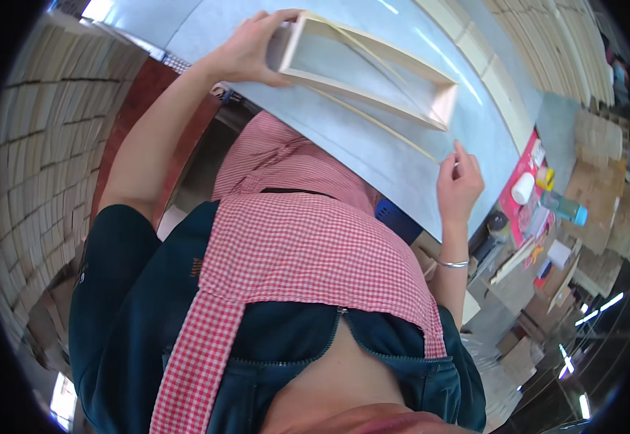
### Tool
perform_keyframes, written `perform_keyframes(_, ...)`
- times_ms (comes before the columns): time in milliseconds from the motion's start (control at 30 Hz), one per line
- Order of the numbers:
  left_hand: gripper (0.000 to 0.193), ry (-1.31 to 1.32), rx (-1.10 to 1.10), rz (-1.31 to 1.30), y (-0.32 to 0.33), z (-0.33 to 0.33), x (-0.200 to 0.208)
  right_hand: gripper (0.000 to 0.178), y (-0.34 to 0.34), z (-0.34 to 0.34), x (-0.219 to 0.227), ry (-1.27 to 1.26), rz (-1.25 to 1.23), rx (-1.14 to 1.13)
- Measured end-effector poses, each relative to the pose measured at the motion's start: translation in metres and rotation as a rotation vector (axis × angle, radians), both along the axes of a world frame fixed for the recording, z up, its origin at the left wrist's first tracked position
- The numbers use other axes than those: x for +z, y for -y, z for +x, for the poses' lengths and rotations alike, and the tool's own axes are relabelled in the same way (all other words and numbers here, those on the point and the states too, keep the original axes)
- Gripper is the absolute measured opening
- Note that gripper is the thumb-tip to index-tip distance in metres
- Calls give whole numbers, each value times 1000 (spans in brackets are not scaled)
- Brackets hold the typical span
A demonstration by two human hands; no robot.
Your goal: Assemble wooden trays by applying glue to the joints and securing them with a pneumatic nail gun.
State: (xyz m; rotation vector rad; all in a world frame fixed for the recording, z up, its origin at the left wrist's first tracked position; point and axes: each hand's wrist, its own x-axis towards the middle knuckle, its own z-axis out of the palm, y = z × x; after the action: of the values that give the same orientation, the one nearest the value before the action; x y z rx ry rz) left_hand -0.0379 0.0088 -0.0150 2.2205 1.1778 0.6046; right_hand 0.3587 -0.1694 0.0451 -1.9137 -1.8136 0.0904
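Observation:
A long, narrow, open frame of pale wood [373,90] is on the blue-grey tabletop at the far middle. My left hand [253,50] is closed round its left end, thumb on the near side and fingers on the far side. A thin wooden strip [373,123] slants along the frame's near side, its left part meeting the frame. At the strip's right end, my right hand [461,177] is closed in a pinch, its index finger partly raised. Another thin line, seemingly a strip [365,49], crosses the frame's opening diagonally; its exact position is blurred.
Pale wooden pieces [485,65] line the table's far side, with stacked boards [546,43] beyond. Tall wood stacks [47,137] rise at left. A white roll [523,188], yellow tape [545,178] and a bottle [564,207] are at right. A blue crate [398,220] sits below the table edge.

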Motion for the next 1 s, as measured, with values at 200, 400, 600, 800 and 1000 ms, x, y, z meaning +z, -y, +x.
perform_keyframes(200,109,4,-55,-24,-3,4,1,61,-53,48,-4,-79,-168,-11)
perform_keyframes(400,111,-8,-50,-28,-3,3,0,57,-89,44,-23,-147,-361,176)
perform_keyframes(600,107,-116,-77,87,-1,4,1,51,-61,37,-55,-335,-8,182)
perform_keyframes(800,85,-50,-102,59,12,-7,11,50,-43,24,-61,-454,-36,83)
perform_keyframes(1000,39,519,212,-754,21,-5,13,48,-45,22,-62,-474,-50,88)
